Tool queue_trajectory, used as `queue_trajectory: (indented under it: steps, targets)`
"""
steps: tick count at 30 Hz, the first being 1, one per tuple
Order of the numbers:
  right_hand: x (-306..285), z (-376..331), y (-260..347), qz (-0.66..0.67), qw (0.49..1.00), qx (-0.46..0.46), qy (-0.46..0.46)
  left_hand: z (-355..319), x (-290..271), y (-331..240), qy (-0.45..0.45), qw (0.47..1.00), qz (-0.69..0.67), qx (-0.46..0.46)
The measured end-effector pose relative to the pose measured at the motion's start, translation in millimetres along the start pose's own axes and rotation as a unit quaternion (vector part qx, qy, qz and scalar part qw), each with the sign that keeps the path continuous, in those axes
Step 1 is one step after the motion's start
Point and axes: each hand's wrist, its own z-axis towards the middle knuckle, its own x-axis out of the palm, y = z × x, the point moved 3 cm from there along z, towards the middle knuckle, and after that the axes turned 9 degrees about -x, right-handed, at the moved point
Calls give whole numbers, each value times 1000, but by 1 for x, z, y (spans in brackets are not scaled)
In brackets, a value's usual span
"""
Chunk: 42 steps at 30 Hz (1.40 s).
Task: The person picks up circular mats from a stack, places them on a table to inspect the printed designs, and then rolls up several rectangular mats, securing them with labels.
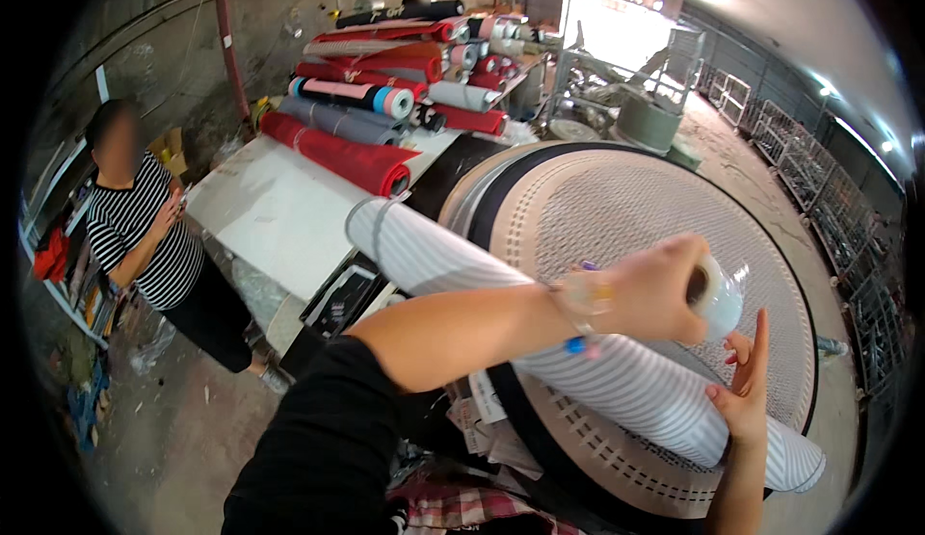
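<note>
My left hand (665, 289) is closed around a small roll of clear plastic film (721, 296), its hollow core facing left. Just below and to the right, my right hand (742, 395) is raised with one finger stretched up and the others partly bent apart; I see nothing held in it. Beneath both hands a long rolled-up rug (617, 391), striped white and grey, lies diagonally from upper left to lower right. It rests across a stack of round rugs (617, 193), the top one beige and grey with a dark border. My left forearm hides part of the roll.
A white table (275, 198) stands at the left, with a red rolled rug (337, 150) and several other rolls piled behind it. A person (154, 217) in a striped shirt stands left. A dark printer-like box (342, 299) sits nearby. Metal racks (819, 179) line the right.
</note>
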Motion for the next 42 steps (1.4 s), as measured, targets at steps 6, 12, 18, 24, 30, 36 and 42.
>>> queue_trajectory:
  steps: [6,12,18,24,30,36,42]
  targets:
    - [13,5,12,193,970,27,-145,42,82,18,202,965,-163,-34]
    - [-2,3,-2,121,984,46,-122,57,86,25,20,977,19,212]
    - [-9,-26,23,73,976,182,-91,66,61,86,-106,860,-392,-309]
    - [25,-90,72,-291,917,246,115,60,97,127,314,923,192,-110]
    - [38,-100,70,-423,883,153,132,29,89,56,430,828,280,-226]
    - [34,-53,46,-399,885,225,76,45,88,59,191,783,591,-18]
    - [-1,-18,4,-354,922,139,-77,0,89,44,-185,890,386,154]
